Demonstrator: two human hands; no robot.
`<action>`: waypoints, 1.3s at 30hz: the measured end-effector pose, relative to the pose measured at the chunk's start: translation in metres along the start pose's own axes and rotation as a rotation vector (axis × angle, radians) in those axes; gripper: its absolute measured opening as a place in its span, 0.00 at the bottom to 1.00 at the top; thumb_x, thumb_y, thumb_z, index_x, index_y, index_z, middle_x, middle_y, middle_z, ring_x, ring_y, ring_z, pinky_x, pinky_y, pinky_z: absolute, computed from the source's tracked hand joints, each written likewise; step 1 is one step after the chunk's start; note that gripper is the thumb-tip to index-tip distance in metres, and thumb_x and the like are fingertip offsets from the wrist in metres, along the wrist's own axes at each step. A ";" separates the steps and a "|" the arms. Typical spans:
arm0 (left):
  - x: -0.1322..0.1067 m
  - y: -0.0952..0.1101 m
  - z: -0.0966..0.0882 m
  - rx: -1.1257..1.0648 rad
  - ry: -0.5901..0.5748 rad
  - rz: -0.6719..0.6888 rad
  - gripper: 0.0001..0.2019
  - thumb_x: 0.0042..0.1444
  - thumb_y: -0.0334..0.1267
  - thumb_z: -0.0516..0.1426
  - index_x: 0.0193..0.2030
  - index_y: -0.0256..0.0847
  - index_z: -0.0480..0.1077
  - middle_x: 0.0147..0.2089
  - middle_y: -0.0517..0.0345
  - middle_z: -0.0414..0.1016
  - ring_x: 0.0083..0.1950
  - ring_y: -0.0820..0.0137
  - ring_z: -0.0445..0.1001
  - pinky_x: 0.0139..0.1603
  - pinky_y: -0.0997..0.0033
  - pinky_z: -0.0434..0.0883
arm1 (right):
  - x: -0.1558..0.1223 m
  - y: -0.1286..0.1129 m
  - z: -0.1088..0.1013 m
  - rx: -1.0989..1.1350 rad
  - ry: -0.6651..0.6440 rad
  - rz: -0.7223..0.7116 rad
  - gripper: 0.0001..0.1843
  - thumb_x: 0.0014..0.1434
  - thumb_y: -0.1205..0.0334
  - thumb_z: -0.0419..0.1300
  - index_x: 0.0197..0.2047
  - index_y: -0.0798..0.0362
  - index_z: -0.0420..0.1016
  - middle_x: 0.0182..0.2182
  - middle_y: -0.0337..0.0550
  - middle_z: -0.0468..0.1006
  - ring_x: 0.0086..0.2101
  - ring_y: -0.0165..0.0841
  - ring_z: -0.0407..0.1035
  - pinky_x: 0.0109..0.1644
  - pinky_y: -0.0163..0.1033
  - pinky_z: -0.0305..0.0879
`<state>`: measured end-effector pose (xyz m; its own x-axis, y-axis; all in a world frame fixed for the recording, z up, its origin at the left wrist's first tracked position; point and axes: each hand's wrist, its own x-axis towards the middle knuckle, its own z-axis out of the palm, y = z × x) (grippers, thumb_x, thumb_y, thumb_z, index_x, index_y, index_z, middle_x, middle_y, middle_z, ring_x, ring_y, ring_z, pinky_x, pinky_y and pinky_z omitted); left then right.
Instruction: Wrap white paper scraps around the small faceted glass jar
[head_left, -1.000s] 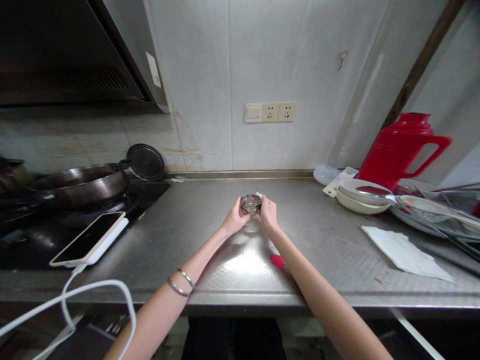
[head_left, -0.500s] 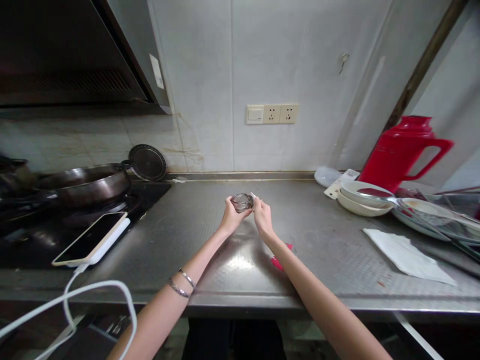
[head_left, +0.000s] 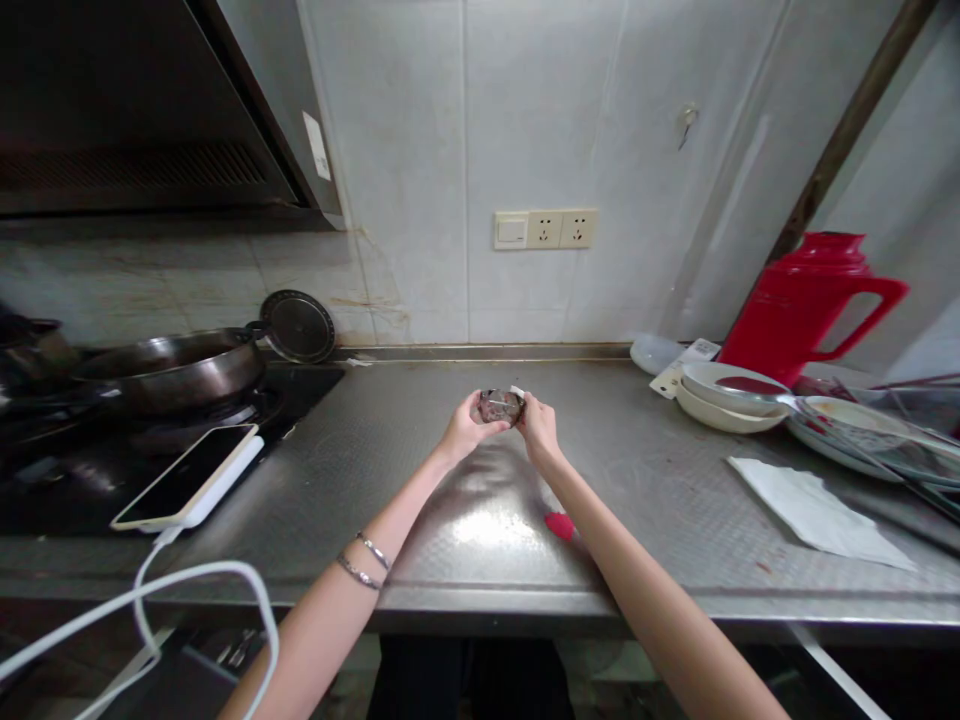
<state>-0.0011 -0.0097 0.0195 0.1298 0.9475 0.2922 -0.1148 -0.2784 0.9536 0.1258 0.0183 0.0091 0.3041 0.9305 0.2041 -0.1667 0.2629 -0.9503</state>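
Above the middle of the steel counter, my left hand (head_left: 463,434) curls round one side of a small round glass-like object (head_left: 500,406). It looks clear with dark and silvery patches, and its exact kind is too small to make out. My right hand (head_left: 541,427) closes on the other side of it. Beside those right fingertips shows a scrap of something white (head_left: 517,391). A small red item (head_left: 559,525) lies on the counter, partly hidden by my right forearm.
To the left, a phone (head_left: 186,478) with a white cable rests by the stove, which bears a steel pan (head_left: 176,372). Stacked bowls (head_left: 731,412), a red thermos jug (head_left: 806,300) and a white paper napkin (head_left: 814,512) occupy the right side.
Both hands have shifted slightly to the right with the round object. It has been turned, so its face looks fuller and more patterned. More of the red item is covered by my right forearm.
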 end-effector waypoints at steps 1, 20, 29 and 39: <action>0.000 0.001 -0.001 -0.030 -0.025 0.000 0.34 0.34 0.37 0.71 0.50 0.34 0.66 0.50 0.46 0.75 0.50 0.59 0.74 0.59 0.53 0.66 | -0.002 -0.001 0.001 0.001 -0.001 0.002 0.16 0.52 0.52 0.50 0.19 0.52 0.65 0.13 0.33 0.61 0.18 0.28 0.55 0.22 0.33 0.54; 0.005 -0.015 0.007 0.199 0.264 0.083 0.45 0.31 0.35 0.71 0.57 0.36 0.56 0.53 0.42 0.70 0.57 0.55 0.68 0.61 0.51 0.60 | -0.037 -0.017 0.012 -0.111 0.031 -0.126 0.19 0.56 0.52 0.48 0.20 0.53 0.65 0.20 0.36 0.68 0.25 0.29 0.59 0.29 0.33 0.54; 0.003 -0.007 0.014 -0.054 0.046 0.049 0.37 0.40 0.37 0.69 0.57 0.36 0.61 0.55 0.44 0.70 0.56 0.57 0.70 0.61 0.53 0.63 | 0.000 -0.017 -0.005 0.046 0.147 -0.004 0.15 0.52 0.53 0.51 0.20 0.53 0.64 0.16 0.33 0.62 0.21 0.27 0.54 0.23 0.33 0.51; 0.006 -0.009 0.016 -0.053 0.054 0.133 0.34 0.35 0.38 0.70 0.50 0.37 0.62 0.49 0.47 0.73 0.50 0.62 0.73 0.56 0.58 0.67 | -0.020 -0.026 0.002 0.055 0.086 -0.021 0.16 0.52 0.53 0.52 0.18 0.52 0.62 0.16 0.32 0.59 0.21 0.26 0.52 0.24 0.33 0.49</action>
<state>0.0163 -0.0044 0.0141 0.0567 0.9104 0.4097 -0.1799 -0.3944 0.9012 0.1224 -0.0063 0.0308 0.3869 0.9001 0.2002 -0.2102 0.2975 -0.9313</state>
